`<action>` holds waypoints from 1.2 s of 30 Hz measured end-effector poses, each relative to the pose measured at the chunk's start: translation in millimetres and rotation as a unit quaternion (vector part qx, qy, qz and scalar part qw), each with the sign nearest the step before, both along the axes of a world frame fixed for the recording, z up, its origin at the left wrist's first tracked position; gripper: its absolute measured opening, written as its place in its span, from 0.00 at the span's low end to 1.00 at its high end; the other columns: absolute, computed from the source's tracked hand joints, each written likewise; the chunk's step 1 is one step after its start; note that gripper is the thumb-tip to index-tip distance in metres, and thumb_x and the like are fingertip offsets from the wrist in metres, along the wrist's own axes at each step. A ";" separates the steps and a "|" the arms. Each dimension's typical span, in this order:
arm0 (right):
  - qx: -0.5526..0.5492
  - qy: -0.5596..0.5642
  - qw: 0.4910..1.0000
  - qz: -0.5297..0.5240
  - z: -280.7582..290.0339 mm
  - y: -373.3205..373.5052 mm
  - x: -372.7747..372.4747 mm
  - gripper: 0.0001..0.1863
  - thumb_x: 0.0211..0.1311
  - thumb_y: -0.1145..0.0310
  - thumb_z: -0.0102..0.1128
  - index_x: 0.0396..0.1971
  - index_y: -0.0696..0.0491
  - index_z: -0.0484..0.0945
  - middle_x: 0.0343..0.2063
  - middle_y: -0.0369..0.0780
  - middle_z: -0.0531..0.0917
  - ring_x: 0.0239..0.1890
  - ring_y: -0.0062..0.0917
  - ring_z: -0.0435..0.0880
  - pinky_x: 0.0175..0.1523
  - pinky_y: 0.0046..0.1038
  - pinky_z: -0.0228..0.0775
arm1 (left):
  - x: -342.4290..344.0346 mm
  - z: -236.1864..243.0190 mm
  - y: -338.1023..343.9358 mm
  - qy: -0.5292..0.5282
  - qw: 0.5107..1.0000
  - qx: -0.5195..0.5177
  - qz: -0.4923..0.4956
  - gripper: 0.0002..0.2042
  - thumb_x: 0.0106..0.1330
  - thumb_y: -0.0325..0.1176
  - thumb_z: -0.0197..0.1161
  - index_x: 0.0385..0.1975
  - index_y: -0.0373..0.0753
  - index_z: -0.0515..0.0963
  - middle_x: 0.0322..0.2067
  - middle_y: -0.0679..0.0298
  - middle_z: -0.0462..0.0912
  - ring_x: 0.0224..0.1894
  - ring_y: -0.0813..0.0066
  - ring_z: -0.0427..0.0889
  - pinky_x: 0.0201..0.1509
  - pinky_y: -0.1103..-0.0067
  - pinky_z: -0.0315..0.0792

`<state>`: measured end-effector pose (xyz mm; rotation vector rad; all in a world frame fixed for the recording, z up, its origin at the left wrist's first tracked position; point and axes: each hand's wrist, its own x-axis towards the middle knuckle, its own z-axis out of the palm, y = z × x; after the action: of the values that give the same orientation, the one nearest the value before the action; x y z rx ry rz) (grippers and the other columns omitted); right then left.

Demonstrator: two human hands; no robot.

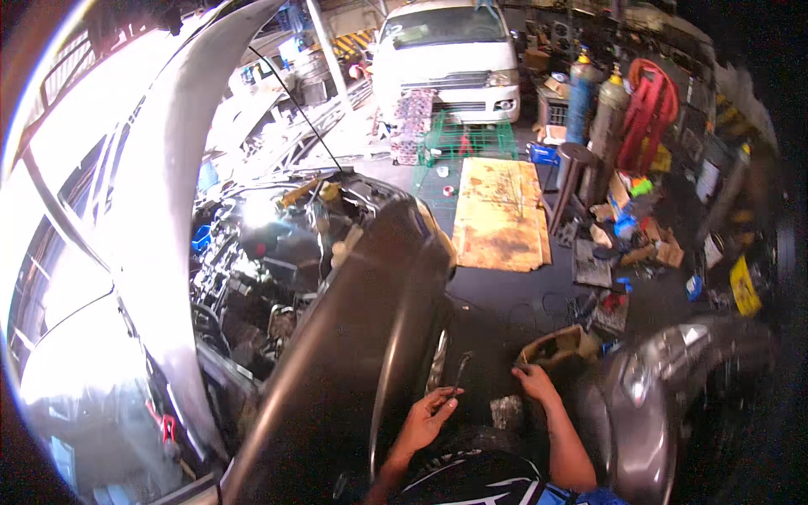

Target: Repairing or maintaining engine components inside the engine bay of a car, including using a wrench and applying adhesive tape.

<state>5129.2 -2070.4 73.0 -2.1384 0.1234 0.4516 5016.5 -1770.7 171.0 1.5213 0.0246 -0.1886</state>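
Observation:
My left hand point(427, 419) is closed in a pinch on a slim wrench point(462, 369), whose curved end points up and away from me. It hovers beside the dark fender point(370, 337) of the car on my left. Farther right, my right hand point(537, 384) has its fingers drawn together, with something small and dark at the tips that I cannot make out. Just beyond that hand stands an open cardboard box point(581, 343); whether they touch is unclear. The engine bay point(261, 261) lies exposed under the raised hood point(164, 177).
On the right sits a dark bumper with a headlight point(641, 383). A stained board point(502, 215) lies on the floor ahead, before a white van point(446, 50). Gas cylinders point(581, 97), a stool point(574, 156), a red engine hoist point(646, 114) and scattered parts stand at the right.

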 end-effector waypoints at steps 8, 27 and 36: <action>0.089 0.050 0.987 -0.125 -55.5 -87.0 220.9 0.16 0.76 0.61 0.56 0.38 0.58 0.85 0.19 0.34 0.77 0.19 0.19 0.73 0.25 0.28 0.64 | 260.5 58.6 -12.8 0.019 1.000 -0.006 -0.017 0.17 0.79 0.37 0.59 0.61 0.36 0.77 0.54 0.62 0.83 0.58 0.74 0.79 0.63 0.74 0.71; -0.058 -0.065 0.974 0.207 15.9 19.6 907.2 0.18 0.74 0.61 0.56 0.37 0.61 0.85 0.23 0.41 0.82 0.22 0.22 0.78 0.33 0.29 0.70 | 725.6 51.9 -34.7 0.069 0.977 0.043 0.198 0.19 0.79 0.45 0.57 0.61 0.40 0.77 0.50 0.60 0.85 0.50 0.76 0.78 0.56 0.75 0.73; -0.091 -0.104 0.941 0.310 -23.4 87.3 1044.9 0.18 0.69 0.60 0.61 0.37 0.62 0.85 0.29 0.50 0.87 0.34 0.37 0.87 0.42 0.37 0.75 | 847.1 14.0 17.4 0.010 0.948 0.019 0.316 0.19 0.79 0.44 0.59 0.60 0.38 0.77 0.46 0.61 0.84 0.48 0.77 0.78 0.56 0.76 0.73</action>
<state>6174.1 -1983.1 49.6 -2.3692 -0.6706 0.5832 5863.6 -1753.3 185.0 1.4770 0.5285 0.3123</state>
